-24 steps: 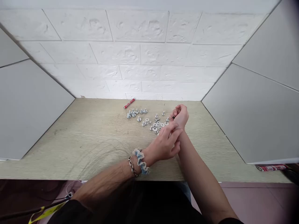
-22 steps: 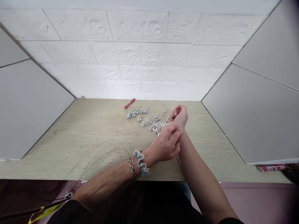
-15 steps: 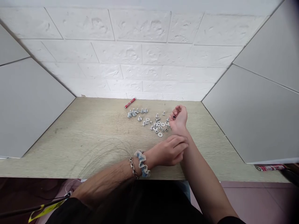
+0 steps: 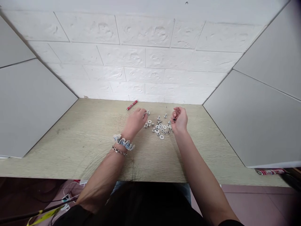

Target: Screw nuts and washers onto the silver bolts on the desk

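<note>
My left hand (image 4: 135, 121), with a scrunchie (image 4: 123, 142) and a chain bracelet (image 4: 119, 151) at its wrist, reaches palm down over the left group of bolts. It hides most of them. Its thumb and fingertips look slightly apart, beside a standing bolt (image 4: 148, 112). At the right of the scattered hardware, my right hand (image 4: 179, 119) is held palm inward with curled fingers. A small black spot shows at those fingers; whether they hold anything is unclear. Between the hands lie bolts (image 4: 159, 118), flat washers (image 4: 161, 137) and nuts (image 4: 165, 132).
A red marker-like stick (image 4: 132, 105) lies on the wooden tabletop (image 4: 94, 131) near the white brick-patterned wall (image 4: 131, 73). Grey panels (image 4: 35, 103) flank both sides. A red patterned tube (image 4: 270, 171) is at the right front edge. Cables (image 4: 67, 197) hang below left.
My left hand has left the right wrist and moved forward and left, over the left group of bolts. My right hand stays nearly in place, fingers curled. The view has shifted slightly.
</note>
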